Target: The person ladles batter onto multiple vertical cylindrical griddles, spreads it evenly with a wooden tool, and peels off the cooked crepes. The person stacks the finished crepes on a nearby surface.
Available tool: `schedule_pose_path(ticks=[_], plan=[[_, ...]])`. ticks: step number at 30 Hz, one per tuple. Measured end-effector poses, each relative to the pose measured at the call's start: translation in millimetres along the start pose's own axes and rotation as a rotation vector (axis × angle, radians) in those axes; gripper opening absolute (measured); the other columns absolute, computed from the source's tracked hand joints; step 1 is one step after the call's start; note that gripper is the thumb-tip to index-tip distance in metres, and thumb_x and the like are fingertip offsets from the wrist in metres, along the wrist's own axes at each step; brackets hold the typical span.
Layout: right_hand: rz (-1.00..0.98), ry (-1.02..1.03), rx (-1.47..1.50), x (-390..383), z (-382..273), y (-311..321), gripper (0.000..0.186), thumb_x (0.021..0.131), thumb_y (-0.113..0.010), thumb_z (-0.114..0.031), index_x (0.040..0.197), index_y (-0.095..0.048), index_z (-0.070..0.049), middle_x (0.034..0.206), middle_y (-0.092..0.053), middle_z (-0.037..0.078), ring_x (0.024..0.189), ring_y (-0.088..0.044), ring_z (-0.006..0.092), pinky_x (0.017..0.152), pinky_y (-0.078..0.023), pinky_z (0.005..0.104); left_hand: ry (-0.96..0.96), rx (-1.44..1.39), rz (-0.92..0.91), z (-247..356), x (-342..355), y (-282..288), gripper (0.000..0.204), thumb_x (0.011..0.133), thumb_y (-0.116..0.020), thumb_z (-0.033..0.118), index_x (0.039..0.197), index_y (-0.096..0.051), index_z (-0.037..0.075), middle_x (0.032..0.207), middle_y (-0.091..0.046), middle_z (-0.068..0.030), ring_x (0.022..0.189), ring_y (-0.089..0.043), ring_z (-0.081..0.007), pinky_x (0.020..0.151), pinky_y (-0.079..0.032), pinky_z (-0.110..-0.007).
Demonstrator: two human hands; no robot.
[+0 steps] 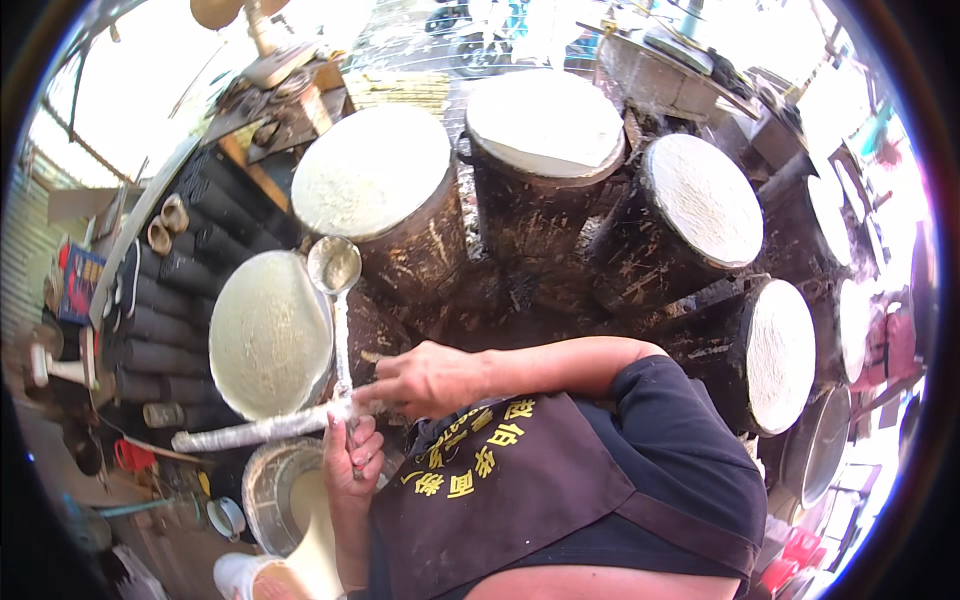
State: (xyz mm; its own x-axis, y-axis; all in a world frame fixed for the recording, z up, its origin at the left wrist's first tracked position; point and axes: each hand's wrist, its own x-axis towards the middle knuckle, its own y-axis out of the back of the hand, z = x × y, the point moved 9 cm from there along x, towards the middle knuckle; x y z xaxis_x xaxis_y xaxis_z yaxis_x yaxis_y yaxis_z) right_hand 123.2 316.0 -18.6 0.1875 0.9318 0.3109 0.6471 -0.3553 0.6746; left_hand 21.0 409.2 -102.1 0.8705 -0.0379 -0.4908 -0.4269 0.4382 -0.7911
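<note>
Left hand (350, 452) grips the ladle (335, 268) handle; its long axis runs straight up, bowl over the left steamer drum (268, 335). Right hand (425, 378), fingers closed, holds the wrapped stick (260, 428), lying crosswise leftward.

Just beyond the fingers (400, 385), batter-covered drums (370, 170) crowd in a tight arc, blocking forward reach. Below them sits a batter pot (262, 490). Open floor (180, 555) lies left of it.

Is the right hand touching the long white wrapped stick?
Touching: in the head view the right hand's fingertips pinch the end of the white wrapped stick.
</note>
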Motion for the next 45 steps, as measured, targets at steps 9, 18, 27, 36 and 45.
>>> schedule_pose_path(ticks=[9, 18, 27, 36, 45], plan=[[0.607, -0.371, -0.204, -95.2, 173.6, 146.5, 0.052, 0.072, -0.076, -0.016, 0.12, -0.059, -0.006, 0.107, -0.064, 0.013, 0.102, -0.059, 0.0324, 0.091, -0.048, 0.0419, -0.023, 0.191, 0.186, -23.9, 78.7, -61.6, 0.047, 0.102, -0.039, 0.037, 0.147, -0.028, 0.028, 0.061, -0.034, 0.0025, 0.04, -0.033, -0.0049, 0.028, -0.028, -0.02], [0.351, -0.842, -0.828, -199.5, 383.6, 250.5, 0.057, 0.086, -0.045, -0.004, 0.141, -0.04, -0.015, 0.131, -0.051, 0.016, 0.125, -0.044, 0.036, 0.105, -0.034, 0.0486, -0.004, 0.044, 0.134, -43.6, 126.4, -103.6, 0.037, 0.103, -0.034, 0.038, 0.14, -0.038, 0.031, 0.061, -0.037, 0.0018, 0.041, -0.036, -0.0062, 0.029, -0.034, -0.021], [0.648, -0.58, -0.578, -181.6, 351.3, 375.1, 0.037, 0.085, -0.039, 0.003, 0.114, -0.06, -0.006, 0.09, -0.064, 0.02, 0.085, -0.063, 0.0342, 0.073, -0.052, 0.0432, -0.08, -0.034, 0.142, -49.5, 138.9, -126.5, 0.037, 0.102, -0.036, 0.032, 0.139, -0.039, 0.027, 0.064, -0.041, 0.0011, 0.041, -0.034, -0.006, 0.028, -0.033, -0.021], [0.915, -0.459, -0.68, -242.0, 177.6, 323.2, 0.03, 0.083, -0.048, 0.005, 0.107, -0.064, -0.004, 0.088, -0.068, 0.016, 0.083, -0.066, 0.0311, 0.071, -0.053, 0.04, -0.075, 0.074, 0.071, -36.5, 114.4, -117.3, 0.036, 0.1, -0.042, 0.046, 0.118, -0.058, 0.019, 0.06, -0.048, 0.0004, 0.039, -0.039, -0.0067, 0.025, -0.034, -0.02], [1.026, -0.936, -0.554, -350.8, 28.0, 130.5, 0.027, 0.083, -0.054, -0.003, 0.108, -0.064, -0.006, 0.089, -0.067, 0.015, 0.087, -0.064, 0.0329, 0.074, -0.05, 0.0423, 0.2, 0.177, -0.136, -47.9, 73.6, -83.7, 0.044, 0.101, -0.038, 0.045, 0.118, -0.055, 0.009, 0.06, -0.043, -0.0013, 0.038, -0.038, -0.0078, 0.024, -0.033, -0.02]])
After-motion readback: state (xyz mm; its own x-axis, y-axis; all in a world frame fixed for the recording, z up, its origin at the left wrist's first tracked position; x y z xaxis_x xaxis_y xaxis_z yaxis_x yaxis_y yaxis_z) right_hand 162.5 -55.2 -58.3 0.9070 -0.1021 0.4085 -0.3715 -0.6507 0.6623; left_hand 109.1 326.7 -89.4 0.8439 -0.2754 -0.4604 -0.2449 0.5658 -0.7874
